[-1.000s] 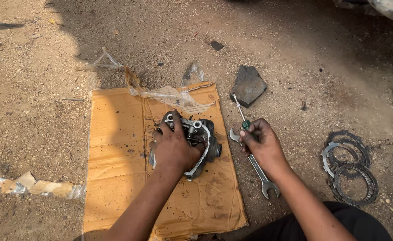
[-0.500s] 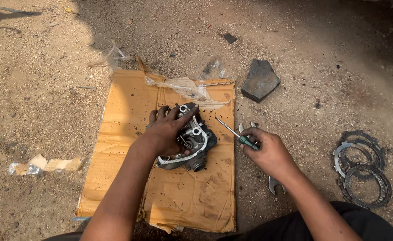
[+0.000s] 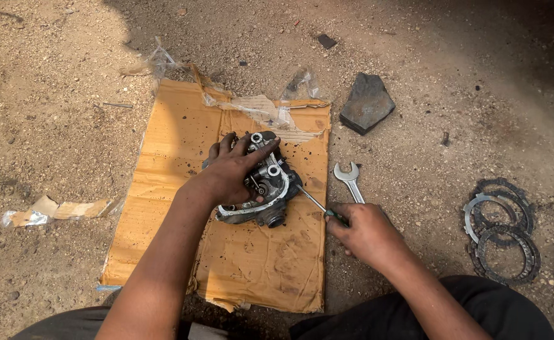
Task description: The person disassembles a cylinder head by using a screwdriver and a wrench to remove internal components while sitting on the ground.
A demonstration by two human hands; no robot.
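A greasy metal engine part [image 3: 269,189] lies on a flattened cardboard sheet [image 3: 176,164] spread over sandy ground. My left hand [image 3: 233,167] rests on top of the part and grips it, fingers spread over its upper side. My right hand [image 3: 368,233] is closed around the green handle of a screwdriver [image 3: 318,204]. The screwdriver's shaft points up-left and its tip touches the right side of the engine part.
An open-ended spanner [image 3: 350,179] lies on the ground just right of the cardboard, partly under my right hand. Several ring-shaped clutch plates [image 3: 500,230] are piled at the far right. A flat dark stone [image 3: 367,104] sits beyond the spanner. Torn cardboard scraps [image 3: 56,209] lie at left.
My right hand has brought the screwdriver from pointing upward beside the part to its tip touching the part's right side. My left hand stays on the part.
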